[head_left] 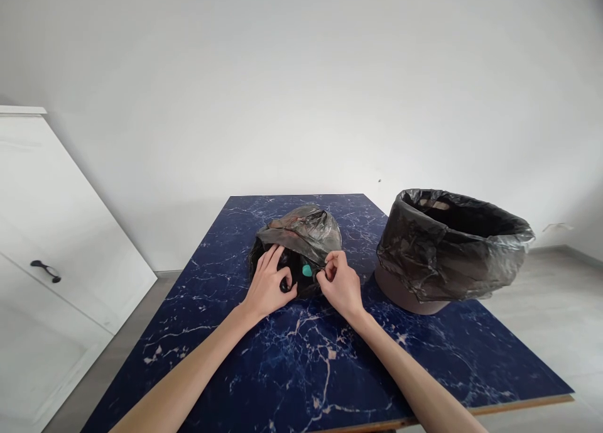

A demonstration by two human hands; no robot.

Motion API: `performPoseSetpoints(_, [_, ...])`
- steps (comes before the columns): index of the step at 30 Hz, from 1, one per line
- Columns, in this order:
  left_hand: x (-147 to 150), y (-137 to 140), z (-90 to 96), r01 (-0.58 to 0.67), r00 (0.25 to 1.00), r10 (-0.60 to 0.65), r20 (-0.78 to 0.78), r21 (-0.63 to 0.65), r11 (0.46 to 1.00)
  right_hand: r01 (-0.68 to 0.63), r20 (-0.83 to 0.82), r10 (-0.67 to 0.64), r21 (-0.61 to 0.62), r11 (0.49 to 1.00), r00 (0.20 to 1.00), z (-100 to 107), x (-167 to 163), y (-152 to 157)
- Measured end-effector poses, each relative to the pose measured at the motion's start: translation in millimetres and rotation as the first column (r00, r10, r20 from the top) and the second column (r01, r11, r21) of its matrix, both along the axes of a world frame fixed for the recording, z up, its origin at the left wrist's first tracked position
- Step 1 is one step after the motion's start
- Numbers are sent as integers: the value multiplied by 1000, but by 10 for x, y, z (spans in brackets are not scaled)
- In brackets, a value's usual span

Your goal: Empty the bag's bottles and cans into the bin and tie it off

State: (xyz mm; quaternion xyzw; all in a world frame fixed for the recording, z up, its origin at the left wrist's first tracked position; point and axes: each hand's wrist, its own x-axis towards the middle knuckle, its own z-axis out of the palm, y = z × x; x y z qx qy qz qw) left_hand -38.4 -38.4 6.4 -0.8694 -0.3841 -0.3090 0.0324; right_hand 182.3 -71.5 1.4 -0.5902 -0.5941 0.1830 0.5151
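Note:
A black, partly see-through garbage bag (311, 227) lies bunched on the table, with something reddish showing dimly through its upper part. Its mouth faces me, and a small turquoise patch (307, 270) shows in the dark opening. On the left side of the mouth, my left hand (271, 281) grips the rim, thumb and forefinger curled together while the other fingers reach under the plastic. Opposite it, my right hand (340, 282) pinches the bag's edge between thumb and fingers. The rest of the contents is hidden.
To the right stands a brown bin (409, 295) lined with a black bag (414, 257) folded over its rim. Everything rests on a blue marbled table (282, 383). A white cabinet (56, 207) is at the left, and a pale wall (301, 93) rises behind.

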Motion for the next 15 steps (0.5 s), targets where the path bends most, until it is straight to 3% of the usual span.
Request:
performPoseSetpoints(4, [12,-21,3,-62,998,62,-10,34,997,105,-134,-112,-57,993,985,-20,114,89])
performPoseSetpoints(7, [26,-39,23,-82,997,83,-4,99,992,82,-281,-112,-118,990,953,-69,158,168])
performPoseSetpoints(11, [52,-79,80,-91,996,94,-2,216,972,-113,-501,16,-163,980,865,-110,95,202])
performPoseSetpoints(15, [71,-121,121,-116,993,112,28,261,958,-380,-671,192,-143,914,716,-58,-9,136])
